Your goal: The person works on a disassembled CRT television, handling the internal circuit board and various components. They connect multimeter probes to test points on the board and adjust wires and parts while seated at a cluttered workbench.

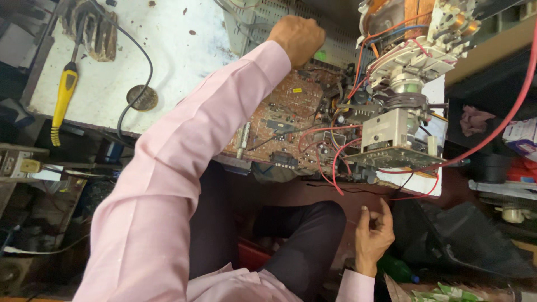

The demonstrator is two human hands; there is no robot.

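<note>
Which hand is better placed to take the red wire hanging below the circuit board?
Right: the right hand sits open just under the red wire; the left hand is fisted beyond the board.

Brown, matt fibre circuit board (291,114) studded with dull metal solder points and small glossy black plastic parts, threaded by thin red plastic-sheathed wires (330,162) with a slight sheen. White worktop (179,45) of painted, chipped and stained rough surface, bearing a yellow glossy plastic-handled screwdriver (64,92) with a bare metal shaft, a smooth black rubbery cable (140,61) and a tarnished round metal disc (142,97). Soft pale pink woven cloth sleeve (184,162), smooth and matt, over dark matt cloth trousers (302,240); off-white moulded plastic coil housing (414,56), slightly yellowed, above a grey brushed metal block (394,128).
</note>
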